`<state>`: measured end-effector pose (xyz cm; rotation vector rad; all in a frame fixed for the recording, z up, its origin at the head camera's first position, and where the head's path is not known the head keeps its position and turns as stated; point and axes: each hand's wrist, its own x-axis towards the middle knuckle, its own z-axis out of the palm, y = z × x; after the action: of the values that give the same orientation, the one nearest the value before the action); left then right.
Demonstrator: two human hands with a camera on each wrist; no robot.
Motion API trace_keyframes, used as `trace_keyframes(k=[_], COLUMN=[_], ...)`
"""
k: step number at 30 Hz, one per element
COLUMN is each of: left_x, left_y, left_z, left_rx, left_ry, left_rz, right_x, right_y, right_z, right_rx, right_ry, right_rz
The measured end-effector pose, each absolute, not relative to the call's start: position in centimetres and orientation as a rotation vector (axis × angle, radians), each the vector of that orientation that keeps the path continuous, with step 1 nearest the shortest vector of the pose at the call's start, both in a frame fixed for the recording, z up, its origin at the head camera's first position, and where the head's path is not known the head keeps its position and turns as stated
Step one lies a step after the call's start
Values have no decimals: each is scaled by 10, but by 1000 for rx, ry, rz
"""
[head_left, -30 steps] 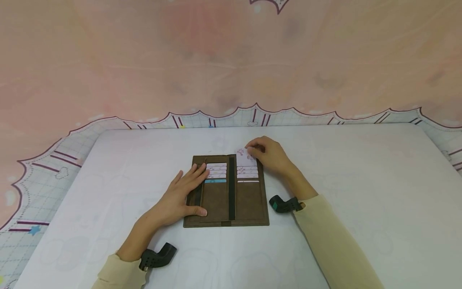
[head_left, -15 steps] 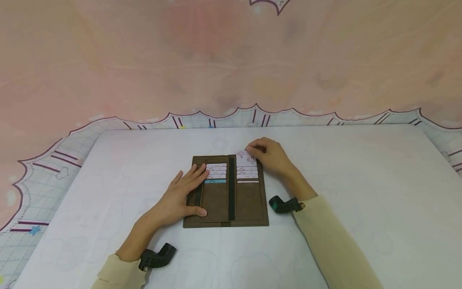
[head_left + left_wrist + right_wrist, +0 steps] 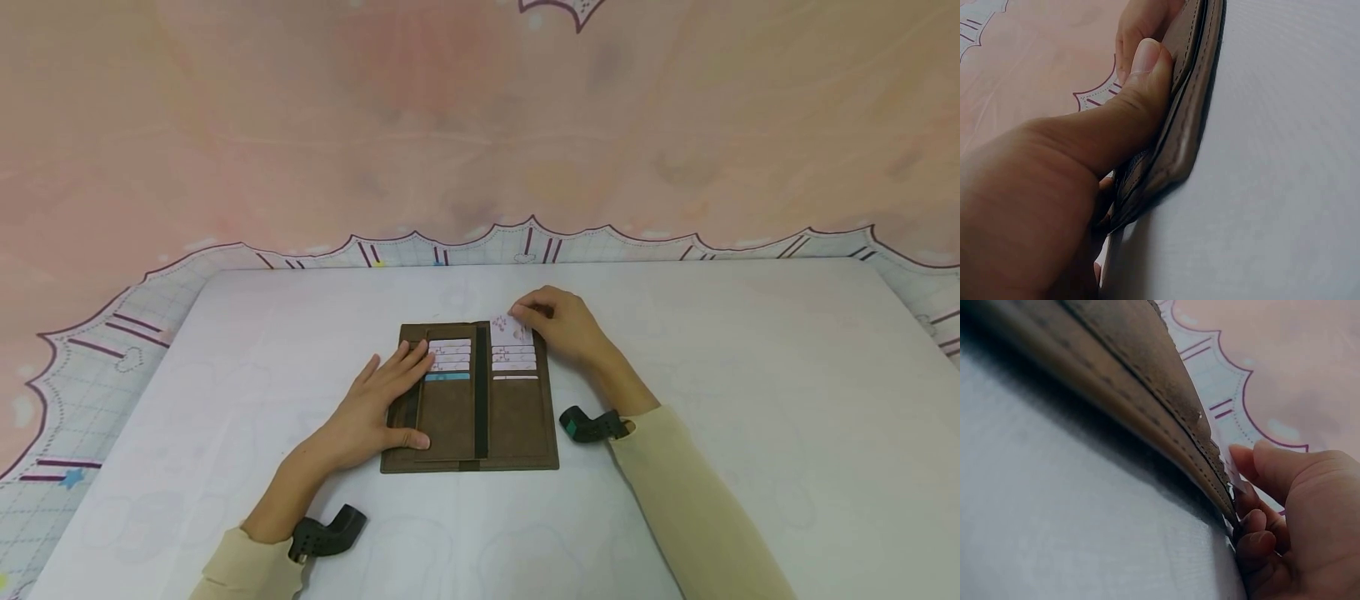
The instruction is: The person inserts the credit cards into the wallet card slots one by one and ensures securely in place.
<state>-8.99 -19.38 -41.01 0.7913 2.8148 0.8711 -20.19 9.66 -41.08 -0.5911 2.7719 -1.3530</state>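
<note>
A brown wallet [image 3: 517, 425] lies unfolded on the white table, with a dark band [image 3: 482, 400] down its middle. White patterned cards show in slots on both halves, and a blue-edged card [image 3: 447, 377] sits in the left one. My left hand [image 3: 375, 408] rests spread over the wallet's left half, thumb low and fingers toward the top. In the left wrist view that thumb [image 3: 1141, 81] presses on the stitched leather. At the top right, my right hand [image 3: 558, 321] pinches a white card [image 3: 512, 332] with a pink print, its lower part inside the slot.
The white table [image 3: 750, 400] stretches around the wallet on all sides. Behind it hangs a peach cloth [image 3: 450, 125] with a scalloped, striped border. A black wrist camera [image 3: 330, 531] sits at my left cuff, another camera [image 3: 592, 425] at my right.
The white card in my right hand has slid slightly down into its slot, and the right fingers have lowered a little with it. My left hand has stayed in place.
</note>
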Motion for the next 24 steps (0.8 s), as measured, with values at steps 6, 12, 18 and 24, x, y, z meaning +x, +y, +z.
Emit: trace_keyframes(k=[6,12,18,24], left_x=[-90,-90,-91,-91], left_y=[-194,-194,-194,-194], left_z=[-411,-411,-412,-412], left_rx=[794,790,789,783], left_ry=[2817,2816,2816,2822], left_rz=[868,866,864,853], right_x=[-202,-203,-203,-202], right_y=[98,99,99,99], right_z=[-411,-411,-410,-409], right_rx=[-618,-619,-623,-628], right_ry=[2763,2754,2739,2719], right_rz=[-1361,-1359,-1372,-1386])
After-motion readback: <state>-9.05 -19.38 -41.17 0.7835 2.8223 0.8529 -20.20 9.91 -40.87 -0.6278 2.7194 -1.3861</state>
